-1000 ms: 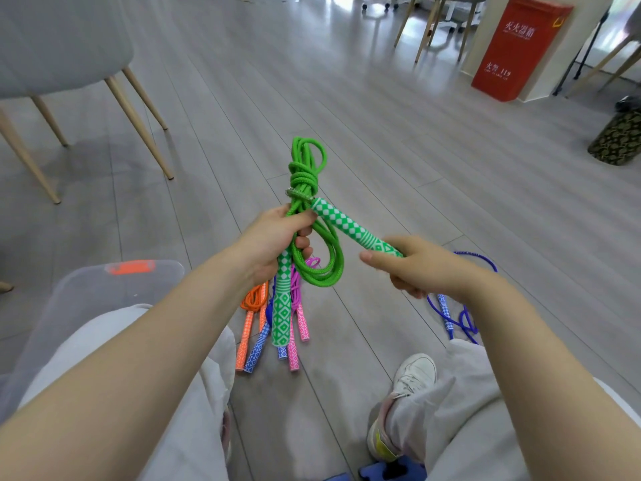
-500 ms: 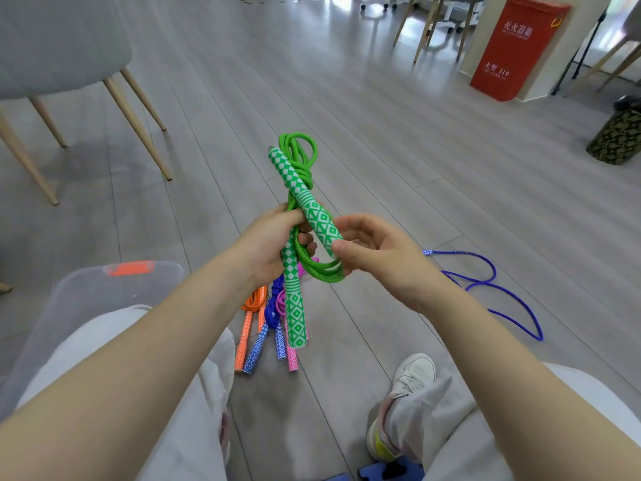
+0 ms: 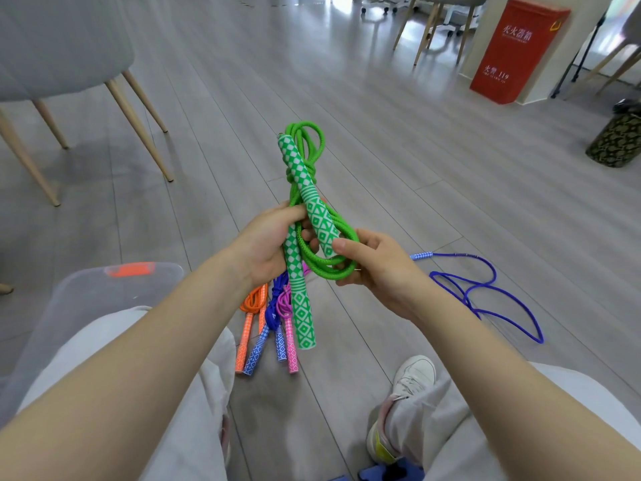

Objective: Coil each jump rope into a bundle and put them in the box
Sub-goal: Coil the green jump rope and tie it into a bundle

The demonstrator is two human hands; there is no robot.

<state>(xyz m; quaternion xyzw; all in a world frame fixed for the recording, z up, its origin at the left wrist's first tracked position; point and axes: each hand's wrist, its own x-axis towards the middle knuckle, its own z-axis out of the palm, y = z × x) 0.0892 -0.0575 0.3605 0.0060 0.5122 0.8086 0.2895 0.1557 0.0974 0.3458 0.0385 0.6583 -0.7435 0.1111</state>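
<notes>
Grey plank flooring [image 3: 399, 140] is stretching away to a red cabinet [image 3: 516, 50] at the far right, and a grey chair [image 3: 62, 43] is standing at the left on wooden legs. Centre view, the left hand [image 3: 267, 244] is gripping the coiled green jump rope [image 3: 308, 210] around its middle, with one patterned handle hanging down and the other pointing up and away. The right hand [image 3: 378, 269] is pinching the lower end of that upper handle, thumb on top, with the green loops curling over its fingers. On the floor beneath, bundled orange [image 3: 251, 317], blue [image 3: 272, 324] and pink [image 3: 288, 328] ropes are lying side by side. Off to the right, a loose blue rope [image 3: 485, 293] is sprawling uncoiled. A clear plastic box [image 3: 86, 293] with an orange latch is sitting at the lower left, beside the person's knee.
</notes>
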